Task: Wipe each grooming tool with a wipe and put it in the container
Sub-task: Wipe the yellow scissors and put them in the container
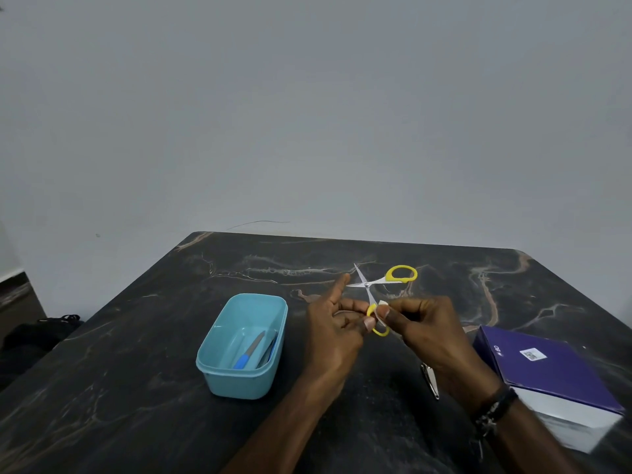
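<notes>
Small scissors with yellow loop handles are held open above the dark marble table, blades spread in an X. My left hand grips the lower yellow loop, with the index finger stretched out toward the blades. My right hand pinches a small white wipe against the scissors just above that loop. To the left stands a light blue container; inside it lie a blue-handled nail file and another slim tool. A metal nail clipper lies on the table, partly hidden under my right wrist.
A purple and white box sits at the right edge of the table. A plain wall rises behind the table's far edge. A dark bag lies on the floor at the left.
</notes>
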